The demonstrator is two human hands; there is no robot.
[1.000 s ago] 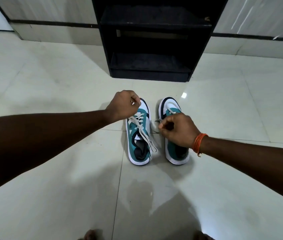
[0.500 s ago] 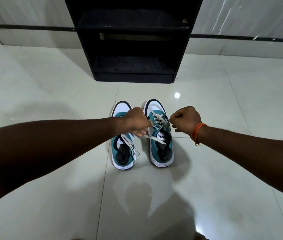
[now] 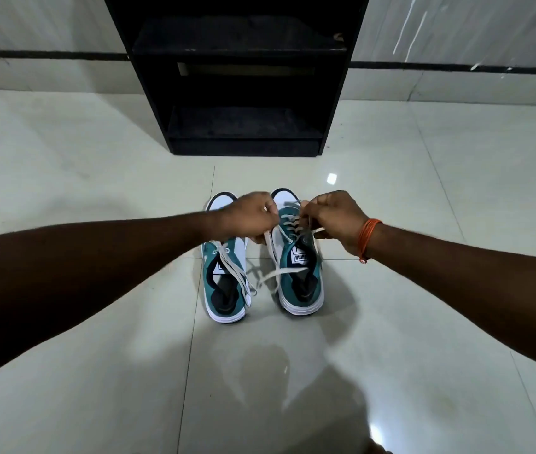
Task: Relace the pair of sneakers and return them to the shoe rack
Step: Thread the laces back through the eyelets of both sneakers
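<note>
Two teal-and-white sneakers stand side by side on the floor, toes pointing away from me. The left sneaker (image 3: 225, 290) has loose white laces trailing over its opening. Over the right sneaker (image 3: 301, 276) both hands work the white lace (image 3: 273, 275). My left hand (image 3: 252, 217) pinches one lace end at the shoe's left side. My right hand (image 3: 334, 216), with an orange thread on its wrist, pinches the other end at the upper eyelets. Beyond the shoes stands the black shoe rack (image 3: 243, 77), its shelves bare.
Glossy pale floor tiles (image 3: 96, 178) spread all around the shoes. The rack stands against a light wall with a dark stripe (image 3: 44, 55). My own shadow falls on the floor in front of me.
Both hands moved from the left sneaker's lace to the right sneaker's lace and drew closer together over it. The view shifted, bringing the rack nearer the centre.
</note>
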